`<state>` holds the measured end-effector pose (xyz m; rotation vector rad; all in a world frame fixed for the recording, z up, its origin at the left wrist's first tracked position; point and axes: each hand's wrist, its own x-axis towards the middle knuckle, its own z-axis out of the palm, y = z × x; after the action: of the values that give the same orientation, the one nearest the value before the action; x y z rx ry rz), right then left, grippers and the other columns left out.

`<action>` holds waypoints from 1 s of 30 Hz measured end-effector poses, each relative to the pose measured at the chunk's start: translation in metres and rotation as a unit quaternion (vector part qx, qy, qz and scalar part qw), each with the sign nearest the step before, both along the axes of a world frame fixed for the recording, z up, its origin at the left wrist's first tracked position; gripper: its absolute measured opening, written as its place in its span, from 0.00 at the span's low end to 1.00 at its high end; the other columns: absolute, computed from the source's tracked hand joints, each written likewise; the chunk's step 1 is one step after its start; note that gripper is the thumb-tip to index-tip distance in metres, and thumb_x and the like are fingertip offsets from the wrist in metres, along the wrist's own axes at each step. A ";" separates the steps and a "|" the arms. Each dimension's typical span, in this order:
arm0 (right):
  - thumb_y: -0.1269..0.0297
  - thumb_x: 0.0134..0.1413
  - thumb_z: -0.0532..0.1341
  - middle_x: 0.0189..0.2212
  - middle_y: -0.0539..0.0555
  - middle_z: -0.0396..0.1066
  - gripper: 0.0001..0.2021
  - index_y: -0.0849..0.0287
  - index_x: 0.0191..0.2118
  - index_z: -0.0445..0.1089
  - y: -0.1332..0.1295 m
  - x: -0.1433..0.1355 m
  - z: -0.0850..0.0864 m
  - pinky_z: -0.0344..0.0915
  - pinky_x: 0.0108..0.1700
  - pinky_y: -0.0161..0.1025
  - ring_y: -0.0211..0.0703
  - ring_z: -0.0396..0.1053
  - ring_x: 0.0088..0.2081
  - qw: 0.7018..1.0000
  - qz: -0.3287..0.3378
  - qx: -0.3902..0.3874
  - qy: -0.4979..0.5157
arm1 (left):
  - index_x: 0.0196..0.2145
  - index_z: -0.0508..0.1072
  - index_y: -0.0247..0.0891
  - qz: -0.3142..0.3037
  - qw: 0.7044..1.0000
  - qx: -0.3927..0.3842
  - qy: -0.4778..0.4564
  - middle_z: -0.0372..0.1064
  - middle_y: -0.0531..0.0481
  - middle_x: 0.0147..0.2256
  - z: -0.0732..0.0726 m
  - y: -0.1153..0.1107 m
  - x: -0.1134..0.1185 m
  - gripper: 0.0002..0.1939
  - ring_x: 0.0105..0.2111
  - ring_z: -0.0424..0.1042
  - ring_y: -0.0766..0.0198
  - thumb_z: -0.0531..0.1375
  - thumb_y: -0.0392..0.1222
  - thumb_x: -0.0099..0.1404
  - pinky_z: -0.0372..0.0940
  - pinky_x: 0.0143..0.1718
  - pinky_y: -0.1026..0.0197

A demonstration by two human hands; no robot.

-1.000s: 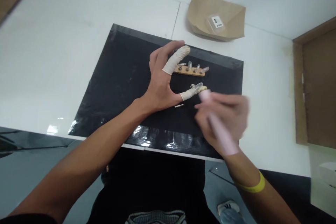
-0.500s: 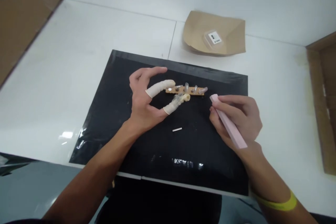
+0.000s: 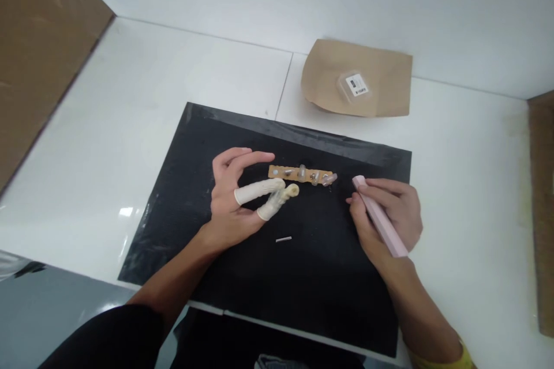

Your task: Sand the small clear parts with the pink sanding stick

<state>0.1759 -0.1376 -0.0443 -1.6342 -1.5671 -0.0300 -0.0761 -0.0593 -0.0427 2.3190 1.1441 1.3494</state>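
My left hand (image 3: 225, 202) wears white finger cots on the thumb and index finger. Their tips are brought together at a small translucent piece, too blurred to name. Just beyond those fingertips lies a tan strip (image 3: 308, 175) carrying several small clear and metal pieces, the rightmost sticking out past its end. My right hand (image 3: 392, 213) is closed around a pale pink faceted bar (image 3: 381, 218), which slants from the fingertips back across the palm. On the black mat, nearer to me, rests a thin silvery rod (image 3: 283, 239), touched by neither hand.
A black mat (image 3: 329, 300) covers part of the white table (image 3: 208, 63). Behind it, a brown paper sheet (image 3: 385, 75) holds a small clear box with a label (image 3: 355, 85). Brown cardboard walls (image 3: 43, 57) stand at the left and right edges.
My left thumb and index finger have closed towards each other and drawn back slightly from the strip. My right hand keeps the pink bar. The view has tilted, so everything sits lower.
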 end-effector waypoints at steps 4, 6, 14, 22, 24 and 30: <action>0.71 0.61 0.69 0.46 0.55 0.74 0.08 0.54 0.45 0.77 0.003 0.003 -0.004 0.81 0.45 0.46 0.45 0.78 0.44 0.998 0.017 0.012 0.055 | 0.40 0.79 0.48 0.008 1.000 0.029 -0.003 0.79 0.49 0.51 -0.006 0.004 0.001 0.11 0.55 0.71 0.51 0.73 0.36 0.63 0.71 0.54 0.42; 0.70 0.61 0.68 0.45 0.54 0.74 0.08 0.53 0.45 0.77 0.004 0.004 -0.009 0.81 0.47 0.48 0.45 0.78 0.45 0.997 0.014 0.013 0.077 | 0.40 0.80 0.47 0.014 0.999 0.046 -0.004 0.80 0.48 0.49 -0.009 0.004 0.002 0.10 0.54 0.71 0.51 0.73 0.35 0.63 0.71 0.54 0.43; 0.63 0.61 0.67 0.47 0.56 0.79 0.22 0.57 0.60 0.67 0.011 0.018 -0.031 0.74 0.36 0.38 0.37 0.73 0.33 0.986 0.033 0.000 0.164 | 0.42 0.81 0.43 0.105 0.994 -0.018 -0.020 0.81 0.46 0.45 -0.016 0.007 0.005 0.08 0.50 0.74 0.53 0.68 0.47 0.69 0.68 0.55 0.48; 0.59 0.64 0.61 0.55 0.64 0.77 0.09 0.57 0.45 0.72 0.012 0.033 -0.032 0.71 0.62 0.52 0.50 0.76 0.56 0.992 0.015 0.053 0.111 | 0.44 0.80 0.40 0.187 0.972 -0.100 -0.099 0.79 0.43 0.46 -0.023 0.017 0.008 0.11 0.52 0.74 0.53 0.68 0.48 0.69 0.67 0.59 0.50; 0.59 0.64 0.61 0.55 0.63 0.78 0.09 0.56 0.46 0.72 0.011 0.033 -0.034 0.72 0.62 0.50 0.50 0.77 0.56 0.993 0.025 0.034 0.109 | 0.44 0.79 0.40 0.188 0.971 -0.108 -0.100 0.78 0.43 0.46 -0.023 0.019 0.008 0.10 0.51 0.75 0.52 0.68 0.46 0.68 0.67 0.58 0.50; 0.58 0.65 0.61 0.53 0.57 0.81 0.13 0.53 0.51 0.75 0.005 0.032 -0.036 0.74 0.57 0.49 0.51 0.80 0.52 0.993 -0.001 -0.016 0.116 | 0.42 0.79 0.39 0.187 0.970 -0.120 -0.100 0.78 0.43 0.46 -0.023 0.027 0.009 0.09 0.53 0.73 0.49 0.69 0.44 0.67 0.65 0.60 0.48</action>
<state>0.2084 -0.1327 -0.0802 -1.6023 -1.3941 0.1784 -0.0668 -0.0327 -0.0659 1.8149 1.6313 1.4295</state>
